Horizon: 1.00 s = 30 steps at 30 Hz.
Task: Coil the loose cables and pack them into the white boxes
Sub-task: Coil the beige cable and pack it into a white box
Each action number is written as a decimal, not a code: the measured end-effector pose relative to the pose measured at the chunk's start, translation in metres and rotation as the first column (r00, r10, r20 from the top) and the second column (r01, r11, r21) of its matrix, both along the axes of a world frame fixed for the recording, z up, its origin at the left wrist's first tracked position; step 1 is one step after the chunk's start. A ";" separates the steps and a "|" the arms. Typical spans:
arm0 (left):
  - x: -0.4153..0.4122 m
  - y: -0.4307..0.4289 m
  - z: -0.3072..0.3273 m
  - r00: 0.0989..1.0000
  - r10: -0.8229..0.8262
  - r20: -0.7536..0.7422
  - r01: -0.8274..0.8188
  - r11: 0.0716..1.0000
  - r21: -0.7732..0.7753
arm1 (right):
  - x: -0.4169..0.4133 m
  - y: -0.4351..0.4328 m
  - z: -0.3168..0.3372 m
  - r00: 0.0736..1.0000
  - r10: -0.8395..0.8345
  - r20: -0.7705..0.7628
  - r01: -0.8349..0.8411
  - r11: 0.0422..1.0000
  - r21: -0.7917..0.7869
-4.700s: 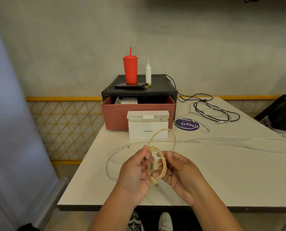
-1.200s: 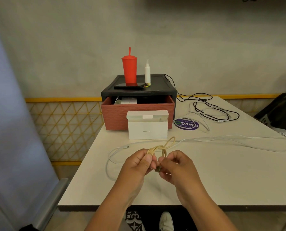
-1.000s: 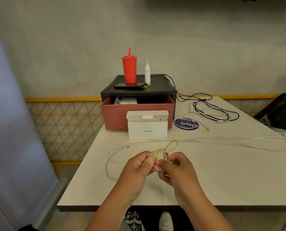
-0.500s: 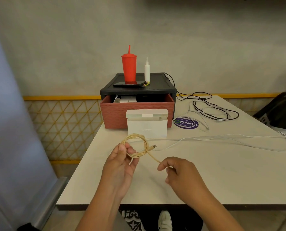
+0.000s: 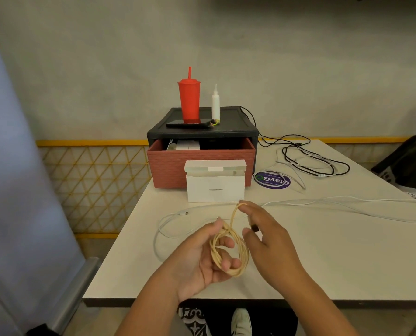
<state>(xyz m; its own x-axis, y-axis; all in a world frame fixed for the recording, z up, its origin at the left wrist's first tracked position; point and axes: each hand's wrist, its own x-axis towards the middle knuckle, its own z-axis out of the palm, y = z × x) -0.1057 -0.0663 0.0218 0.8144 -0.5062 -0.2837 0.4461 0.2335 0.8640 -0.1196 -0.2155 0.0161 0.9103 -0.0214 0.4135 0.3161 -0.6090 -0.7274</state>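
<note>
Coil: the beige cable (image 5: 229,254) is wound in several turns and is held in the air above the near part of the table (image 5: 335,258), not resting on it.
Left hand: the left hand (image 5: 199,263) grips the coil, with the thumb on the crossing at the top and two fingers curled through the ring.
Right hand: the right hand (image 5: 270,241) is half open, with the fingers loosely bent. One free strand rises from the coil to its index fingertip (image 5: 243,207). Whether it pinches the strand cannot be told.
Done: this one cable looks almost coiled. It seems only the short tail is left to wrap or tuck.
Left to do: the coil is not yet in the white box (image 5: 215,185), which stands with its lid up just in front of the red drawer (image 5: 199,163). A long white cable (image 5: 323,203) lies loose across the table. A black cable (image 5: 316,161) lies tangled farther right. Most of the task probably remains.
Hard to see: a small dark piece under the right fingers may be the plug, but it is too small to be sure. The inside of the white box is hidden. The white things in the drawer may be more boxes, but this is not clear.
</note>
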 end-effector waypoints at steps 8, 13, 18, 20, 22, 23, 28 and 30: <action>-0.001 -0.011 -0.001 0.972 0.137 0.191 -0.162 0.979 0.125 | -0.007 0.002 0.001 0.957 0.204 -0.206 -0.120 0.926 0.357; 0.004 -0.014 -0.007 0.895 0.284 0.344 -0.352 0.923 0.153 | -0.010 0.009 -0.007 0.919 0.354 -0.173 -0.134 0.694 0.707; 0.002 -0.015 -0.011 0.762 0.308 0.569 -0.497 0.842 0.211 | -0.007 0.013 -0.007 0.915 0.352 -0.197 -0.010 0.507 0.862; 0.000 -0.018 -0.012 0.709 0.302 0.638 -0.541 0.813 0.216 | -0.008 0.015 -0.006 0.905 0.367 -0.214 0.017 0.472 0.882; 0.000 -0.021 -0.013 0.664 0.315 0.678 -0.577 0.792 0.197 | -0.009 0.018 -0.004 0.892 0.397 -0.216 0.018 0.447 0.895; -0.001 -0.022 -0.013 0.640 0.326 0.696 -0.598 0.780 0.185 | -0.009 0.020 -0.005 0.884 0.412 -0.223 0.015 0.450 0.893; -0.004 -0.021 -0.016 0.570 0.303 0.764 -0.626 0.762 0.165 | -0.010 0.027 -0.007 0.882 0.308 -0.356 0.072 0.658 0.749; -0.005 -0.020 -0.015 0.536 0.268 0.801 -0.639 0.748 0.178 | -0.010 0.026 -0.008 0.910 0.191 -0.369 0.073 0.800 0.596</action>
<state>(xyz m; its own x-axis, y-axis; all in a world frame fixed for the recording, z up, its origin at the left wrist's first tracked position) -0.1110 -0.0864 0.0066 0.9166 0.0115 0.3997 -0.3866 -0.2305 0.8930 -0.1292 -0.1895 0.0085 0.9955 -0.0782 -0.0537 -0.0549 -0.0126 -0.9984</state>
